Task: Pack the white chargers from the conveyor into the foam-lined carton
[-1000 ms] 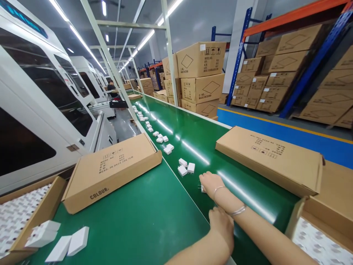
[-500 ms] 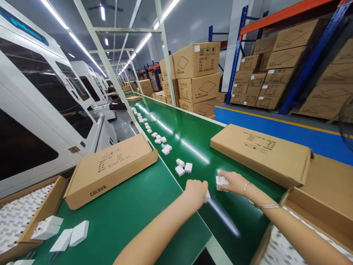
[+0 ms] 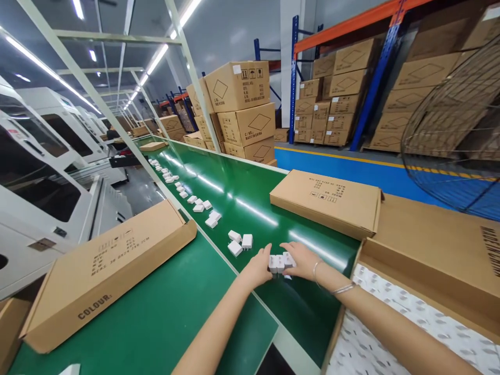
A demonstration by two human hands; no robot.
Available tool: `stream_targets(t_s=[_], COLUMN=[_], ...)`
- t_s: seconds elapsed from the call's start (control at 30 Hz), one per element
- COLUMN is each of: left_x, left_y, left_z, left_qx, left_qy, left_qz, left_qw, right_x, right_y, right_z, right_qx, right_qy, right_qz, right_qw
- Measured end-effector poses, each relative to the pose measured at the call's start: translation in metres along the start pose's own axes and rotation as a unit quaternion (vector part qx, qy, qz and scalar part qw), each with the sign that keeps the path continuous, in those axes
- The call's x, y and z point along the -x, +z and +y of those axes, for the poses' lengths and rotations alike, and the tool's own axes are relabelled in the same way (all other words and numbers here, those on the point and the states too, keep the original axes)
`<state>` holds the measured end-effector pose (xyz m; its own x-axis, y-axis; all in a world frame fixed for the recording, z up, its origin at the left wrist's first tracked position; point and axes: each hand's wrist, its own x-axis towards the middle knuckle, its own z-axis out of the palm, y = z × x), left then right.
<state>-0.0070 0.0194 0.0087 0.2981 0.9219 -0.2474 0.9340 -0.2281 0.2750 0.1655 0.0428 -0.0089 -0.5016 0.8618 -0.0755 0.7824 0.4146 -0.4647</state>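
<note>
Several small white plugs (image 3: 279,262) sit bunched in a short row on the green belt (image 3: 250,200), pressed between both hands. Left hand (image 3: 258,270) cups their left end, right hand (image 3: 300,259) their right end, both arms stretched forward, fingers curled around the cluster.

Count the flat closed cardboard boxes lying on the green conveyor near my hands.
2: one flat box on the left, one flat box on the right beyond the hands. A farther one may count too.

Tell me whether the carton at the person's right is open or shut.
Open. The carton at the right has its flap folded back, and the white patterned sheet inside it shows. The right hand is on the belt, not in it.
</note>
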Motion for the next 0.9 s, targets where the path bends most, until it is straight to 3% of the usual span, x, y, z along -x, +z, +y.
stream_targets(t_s=[0.2,0.37,0.5,0.6,0.67,0.77,0.83,0.9], left_x=[0.014,0.018,0.018,0.017,0.015,0.011,0.008,0.006], left_y=[0.018,0.016,0.005,-0.005,-0.009,-0.012,-0.012,-0.014], left_z=[-0.009,-0.002,-0.009,-0.027,-0.042,-0.060,-0.066,-0.068], left_qx=[0.004,-0.021,-0.022,-0.056,-0.090,-0.107,-0.101,-0.101], left_qy=[0.008,0.029,-0.060,-0.152,-0.173,-0.142,-0.123,-0.111], left_qz=[0.033,0.048,0.109,0.169,0.165,0.100,0.069,0.053], left_qw=[0.999,0.998,0.992,0.972,0.967,0.979,0.985,0.987], right_x=[0.017,0.018,0.032,0.071,0.107,0.158,0.180,0.189], right_y=[0.003,-0.007,-0.034,-0.050,-0.053,-0.046,-0.041,-0.038], right_z=[-0.027,-0.027,-0.017,-0.003,0.007,0.016,0.016,0.013], right_qx=[-0.008,-0.023,-0.158,-0.290,-0.431,-0.655,-0.739,-0.785], right_qy=[-0.028,-0.036,0.000,0.054,0.136,0.254,0.272,0.246], right_qz=[0.067,0.051,0.019,0.021,0.028,0.024,0.032,0.064], right_qw=[0.997,0.998,0.987,0.955,0.892,0.711,0.616,0.566])
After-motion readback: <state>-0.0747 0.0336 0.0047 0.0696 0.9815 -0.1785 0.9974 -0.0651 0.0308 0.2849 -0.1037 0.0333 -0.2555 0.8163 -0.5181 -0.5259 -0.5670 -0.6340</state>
